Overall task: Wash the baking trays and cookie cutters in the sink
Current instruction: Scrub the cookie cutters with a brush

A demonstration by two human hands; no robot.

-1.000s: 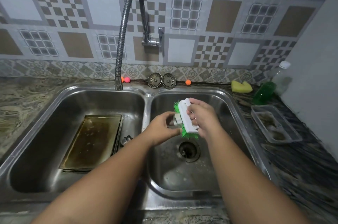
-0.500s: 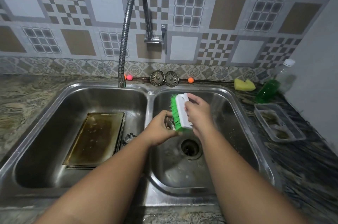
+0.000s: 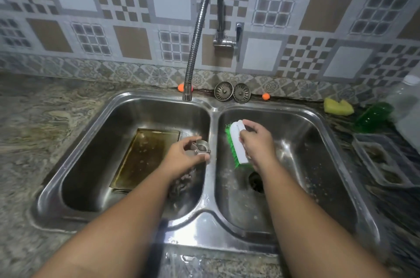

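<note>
Dim, soft-focus, wide-angle bending at edges

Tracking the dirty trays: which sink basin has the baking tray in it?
The left basin, where the baking tray lies on the bottom; the right basin holds none.

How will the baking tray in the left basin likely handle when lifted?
The baking tray looks like thin sheet metal, so probably stiff and light. Its brown greasy film suggests a slippery grip. It lies flat in the left basin, so lifting an edge may be awkward.
</note>
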